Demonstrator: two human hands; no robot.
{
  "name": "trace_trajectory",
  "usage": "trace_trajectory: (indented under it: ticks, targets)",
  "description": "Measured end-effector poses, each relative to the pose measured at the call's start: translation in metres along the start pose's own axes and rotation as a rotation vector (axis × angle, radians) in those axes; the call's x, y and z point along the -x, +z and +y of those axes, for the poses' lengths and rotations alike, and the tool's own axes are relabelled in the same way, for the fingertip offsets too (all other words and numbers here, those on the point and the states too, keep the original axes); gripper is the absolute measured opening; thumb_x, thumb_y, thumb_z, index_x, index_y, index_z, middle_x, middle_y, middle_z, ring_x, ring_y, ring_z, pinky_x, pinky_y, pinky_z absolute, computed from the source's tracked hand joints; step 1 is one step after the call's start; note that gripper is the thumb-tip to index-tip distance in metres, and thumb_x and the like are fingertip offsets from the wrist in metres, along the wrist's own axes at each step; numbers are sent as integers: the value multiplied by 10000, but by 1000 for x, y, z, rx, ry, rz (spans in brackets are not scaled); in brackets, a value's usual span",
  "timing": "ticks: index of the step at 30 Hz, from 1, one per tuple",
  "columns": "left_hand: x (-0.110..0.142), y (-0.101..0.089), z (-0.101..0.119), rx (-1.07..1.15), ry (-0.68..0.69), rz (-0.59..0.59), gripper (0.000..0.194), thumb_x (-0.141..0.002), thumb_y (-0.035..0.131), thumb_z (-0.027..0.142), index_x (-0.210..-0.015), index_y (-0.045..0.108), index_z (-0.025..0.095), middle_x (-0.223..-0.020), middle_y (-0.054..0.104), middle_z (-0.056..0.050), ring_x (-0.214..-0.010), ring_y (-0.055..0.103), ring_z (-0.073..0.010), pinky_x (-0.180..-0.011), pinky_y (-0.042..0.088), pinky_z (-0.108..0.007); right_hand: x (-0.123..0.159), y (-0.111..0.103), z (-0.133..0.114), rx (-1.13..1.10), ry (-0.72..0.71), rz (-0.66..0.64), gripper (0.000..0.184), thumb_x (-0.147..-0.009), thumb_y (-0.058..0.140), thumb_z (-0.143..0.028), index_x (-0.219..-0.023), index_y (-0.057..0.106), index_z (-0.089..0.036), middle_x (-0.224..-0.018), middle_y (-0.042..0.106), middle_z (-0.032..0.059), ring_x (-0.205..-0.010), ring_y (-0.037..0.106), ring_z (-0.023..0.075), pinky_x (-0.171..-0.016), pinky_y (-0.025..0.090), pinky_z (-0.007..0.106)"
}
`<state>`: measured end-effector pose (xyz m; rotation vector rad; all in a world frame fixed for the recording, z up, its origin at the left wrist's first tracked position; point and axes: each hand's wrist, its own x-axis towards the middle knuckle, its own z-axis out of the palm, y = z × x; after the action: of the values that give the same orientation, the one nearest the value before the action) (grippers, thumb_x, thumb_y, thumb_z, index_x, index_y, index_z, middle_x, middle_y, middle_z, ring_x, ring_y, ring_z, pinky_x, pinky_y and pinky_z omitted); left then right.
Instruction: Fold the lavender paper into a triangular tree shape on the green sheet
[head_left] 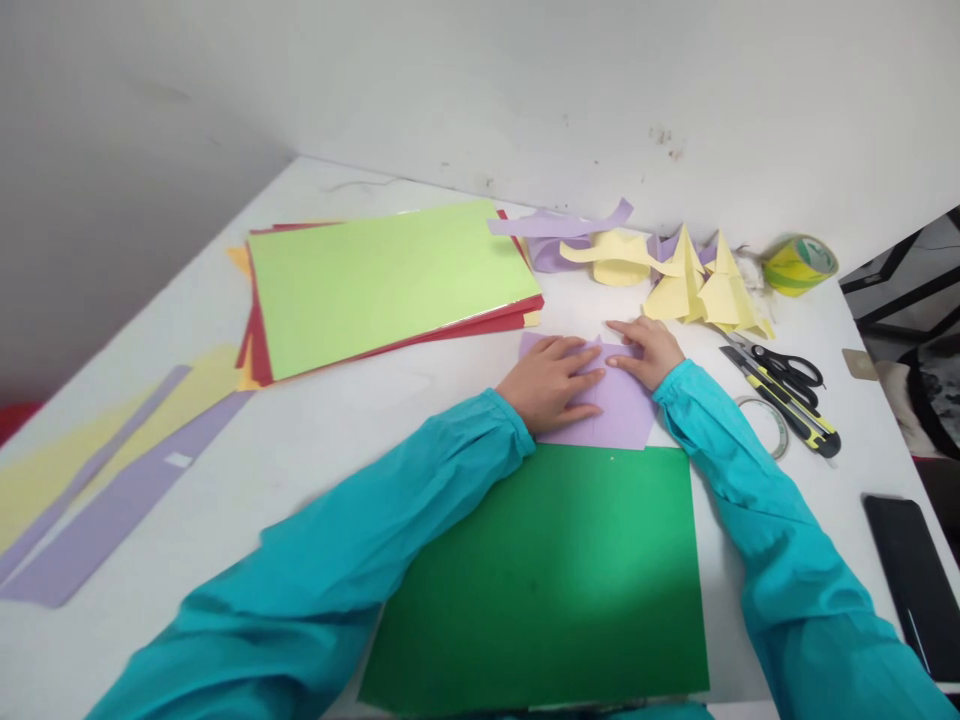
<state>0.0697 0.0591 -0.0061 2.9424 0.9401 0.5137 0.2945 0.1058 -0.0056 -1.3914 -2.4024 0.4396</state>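
A sheet of purple paper (pixel 600 425) lies on the table just past the green sheet (pixel 555 590). A small raised fold shows at its far edge. Flat on its left part rests my left hand (pixel 555 385), fingers stretched toward the middle. My right hand (pixel 649 352) touches the paper's right side, thumb and index finger spread apart, the index near the raised fold. Part of the purple paper is covered by both hands.
Behind stand folded yellow paper cones (pixel 679 285), paper curls (pixel 621 258) and a tape roll (pixel 799 264). Rightward lie scissors (pixel 787 370), a box cutter (pixel 787 400), a tape ring (pixel 780 430) and a phone (pixel 911 585). Leftward are stacked sheets (pixel 390 285) and purple strips (pixel 127 500).
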Motion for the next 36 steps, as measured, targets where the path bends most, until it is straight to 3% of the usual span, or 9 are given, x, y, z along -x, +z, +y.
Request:
trace_trajectory:
  ticks: [7, 14, 28, 36]
  targets:
    - [-1, -1, 1, -10, 2, 0, 515, -875, 507, 558, -1189, 633, 170, -1339, 513, -204, -1183, 474, -361, -950, 395, -524, -13, 4, -2, 24, 55, 33, 518, -794, 631, -453, -1273, 581, -265, -859, 594, 48, -804, 507, 238, -784, 436, 398]
    - [0, 1, -1, -15, 6, 7, 515, -875, 508, 555, -1191, 631, 168, -1335, 518, -201, -1183, 473, -359, -952, 394, -521, -13, 6, -6, 77, 110, 47, 487, -787, 635, -439, -1241, 611, -266, -860, 602, 55, -815, 516, 255, -779, 430, 413]
    - [0, 1, -1, -3, 1, 8, 517, -865, 527, 556, -1186, 629, 164, -1339, 522, -188, -1199, 471, -351, -952, 402, -516, -3, 0, 9, -43, -11, -12, 759, -658, 613, -746, -1238, 618, -257, -959, 578, 77, -920, 524, 277, -855, 427, 434]
    - [1, 1, -1, 5, 4, 17, 532, -860, 532, 567, -1185, 637, 159, -1335, 525, -193, -1198, 482, -353, -966, 400, -510, 0, 4, 19, -11, -93, -24, 841, -589, 610, -803, -1249, 608, -281, -1005, 539, 76, -946, 503, 276, -897, 407, 452]
